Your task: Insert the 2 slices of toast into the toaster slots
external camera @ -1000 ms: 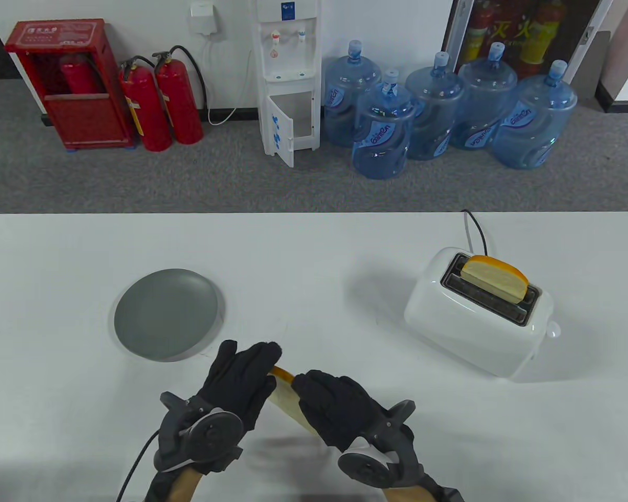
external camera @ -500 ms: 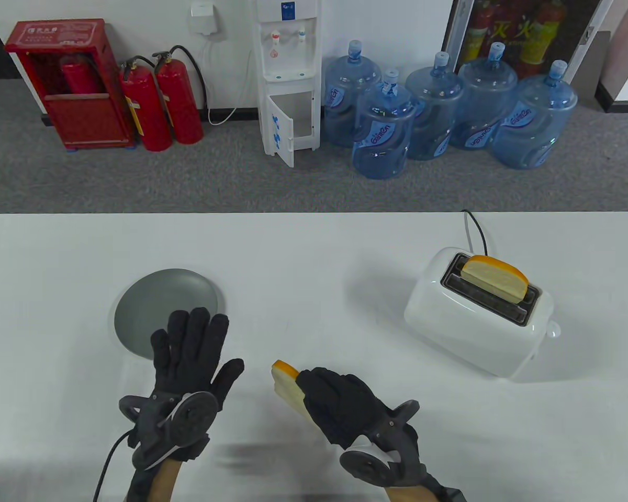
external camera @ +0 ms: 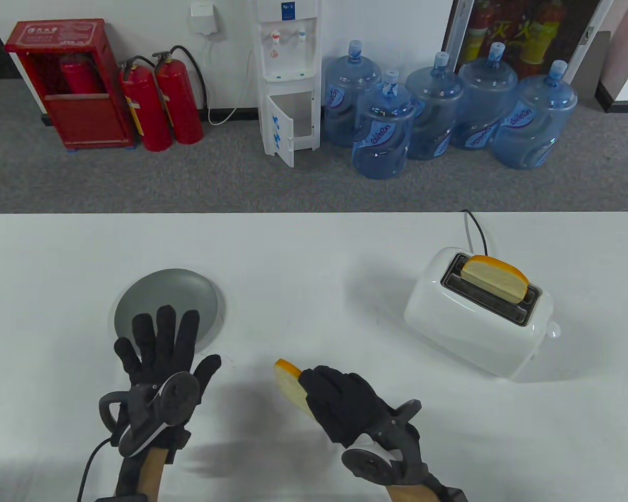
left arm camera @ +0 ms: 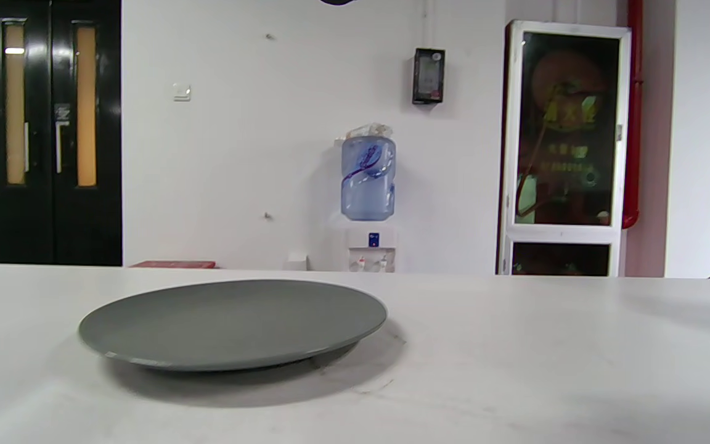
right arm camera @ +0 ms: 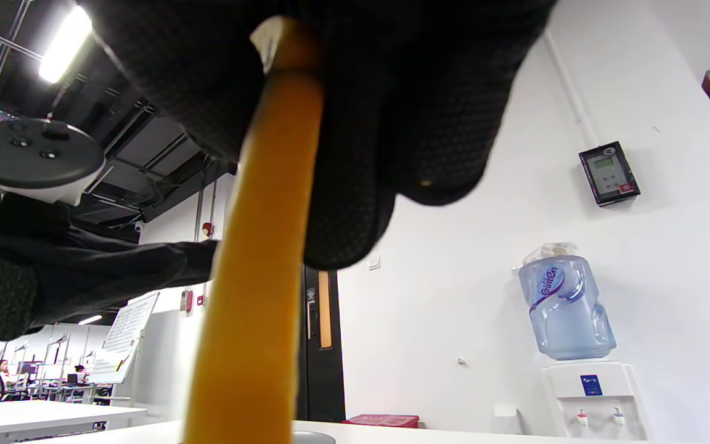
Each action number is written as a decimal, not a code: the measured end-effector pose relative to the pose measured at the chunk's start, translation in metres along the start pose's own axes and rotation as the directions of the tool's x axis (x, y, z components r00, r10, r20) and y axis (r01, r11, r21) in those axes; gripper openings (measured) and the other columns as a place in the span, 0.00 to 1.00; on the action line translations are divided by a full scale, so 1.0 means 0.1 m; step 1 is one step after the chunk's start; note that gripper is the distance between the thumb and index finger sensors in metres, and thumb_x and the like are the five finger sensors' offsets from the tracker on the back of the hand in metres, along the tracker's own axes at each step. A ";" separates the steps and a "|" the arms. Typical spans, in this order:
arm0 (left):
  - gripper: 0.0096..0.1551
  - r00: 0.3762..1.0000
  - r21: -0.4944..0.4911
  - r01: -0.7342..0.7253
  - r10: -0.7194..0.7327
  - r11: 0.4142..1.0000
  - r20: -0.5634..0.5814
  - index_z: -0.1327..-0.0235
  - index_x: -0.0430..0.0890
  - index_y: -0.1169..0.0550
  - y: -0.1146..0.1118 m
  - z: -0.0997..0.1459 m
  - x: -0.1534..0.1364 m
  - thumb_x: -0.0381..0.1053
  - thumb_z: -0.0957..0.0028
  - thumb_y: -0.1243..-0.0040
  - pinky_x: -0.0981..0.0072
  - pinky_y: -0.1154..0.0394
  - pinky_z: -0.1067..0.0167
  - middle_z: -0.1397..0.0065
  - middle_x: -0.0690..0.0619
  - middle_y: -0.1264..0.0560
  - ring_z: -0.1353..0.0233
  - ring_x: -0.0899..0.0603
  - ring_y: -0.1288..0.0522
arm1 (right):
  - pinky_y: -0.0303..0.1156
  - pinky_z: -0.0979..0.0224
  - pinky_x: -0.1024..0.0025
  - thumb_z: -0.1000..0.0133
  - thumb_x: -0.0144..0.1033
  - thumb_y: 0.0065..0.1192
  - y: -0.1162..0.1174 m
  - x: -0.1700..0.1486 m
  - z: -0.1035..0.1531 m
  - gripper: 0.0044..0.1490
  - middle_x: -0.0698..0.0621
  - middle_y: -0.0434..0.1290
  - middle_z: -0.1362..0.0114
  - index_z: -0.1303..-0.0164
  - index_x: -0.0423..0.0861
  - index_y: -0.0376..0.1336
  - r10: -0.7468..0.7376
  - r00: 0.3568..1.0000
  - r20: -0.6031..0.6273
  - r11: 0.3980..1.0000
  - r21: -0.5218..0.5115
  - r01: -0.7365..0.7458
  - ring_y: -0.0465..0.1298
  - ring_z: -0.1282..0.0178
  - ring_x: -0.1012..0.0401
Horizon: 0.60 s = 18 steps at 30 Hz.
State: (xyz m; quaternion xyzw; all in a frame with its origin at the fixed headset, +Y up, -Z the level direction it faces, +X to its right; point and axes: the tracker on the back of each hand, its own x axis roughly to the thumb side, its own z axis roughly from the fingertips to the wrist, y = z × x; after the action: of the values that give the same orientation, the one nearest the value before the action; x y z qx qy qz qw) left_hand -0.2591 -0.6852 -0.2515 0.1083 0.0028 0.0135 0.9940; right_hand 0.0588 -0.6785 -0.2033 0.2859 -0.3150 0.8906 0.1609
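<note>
The right hand (external camera: 345,405) grips 1 slice of toast (external camera: 288,384) above the near middle of the white table (external camera: 303,272), fingers curled round it so only its orange-crusted end sticks out toward the grey plate (external camera: 167,298); in the right wrist view the crust edge (right arm camera: 256,259) runs down from between the gloved fingers (right arm camera: 392,123). The left hand (external camera: 159,355) is spread flat with straight fingers, holding nothing, its fingertips over the plate's near rim. The other slice of toast (external camera: 494,278) stands upright in the far slot of the white toaster (external camera: 476,319) at the right, well apart from both hands; the near slot (external camera: 484,302) holds nothing.
</note>
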 end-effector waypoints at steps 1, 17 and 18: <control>0.47 1.000 -0.007 -0.005 0.005 1.000 -0.012 0.11 0.61 0.54 -0.02 -0.01 -0.03 0.76 0.44 0.72 0.32 0.63 0.25 0.07 0.47 0.58 0.13 0.30 0.64 | 0.87 0.35 0.66 0.33 0.44 0.69 0.00 0.00 0.00 0.34 0.53 0.74 0.28 0.20 0.59 0.55 -0.002 1.000 0.000 1.000 0.001 0.002 0.89 0.46 0.68; 0.47 0.999 -0.072 -0.016 0.014 0.997 -0.038 0.11 0.62 0.56 -0.16 -0.04 -0.12 0.77 0.44 0.73 0.32 0.63 0.25 0.08 0.47 0.59 0.13 0.30 0.65 | 0.86 0.34 0.63 0.33 0.42 0.69 -0.04 0.03 -0.03 0.33 0.53 0.74 0.27 0.20 0.60 0.55 -0.037 0.999 -0.010 0.999 -0.003 0.037 0.89 0.44 0.66; 0.47 0.999 -0.071 -0.020 0.017 0.997 -0.037 0.11 0.62 0.56 -0.16 -0.04 -0.12 0.76 0.44 0.73 0.32 0.63 0.25 0.08 0.47 0.59 0.13 0.30 0.65 | 0.86 0.34 0.63 0.33 0.42 0.69 -0.06 0.03 -0.05 0.34 0.53 0.74 0.27 0.20 0.60 0.55 -0.036 0.999 -0.009 0.999 -0.003 0.036 0.89 0.44 0.66</control>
State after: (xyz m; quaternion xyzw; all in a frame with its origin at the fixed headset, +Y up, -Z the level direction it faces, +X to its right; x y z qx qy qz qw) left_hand -0.2711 -0.7001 -0.2589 0.0724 0.0194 0.0249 0.9969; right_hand 0.0567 -0.6707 -0.2017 0.2872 -0.3106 0.8883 0.1787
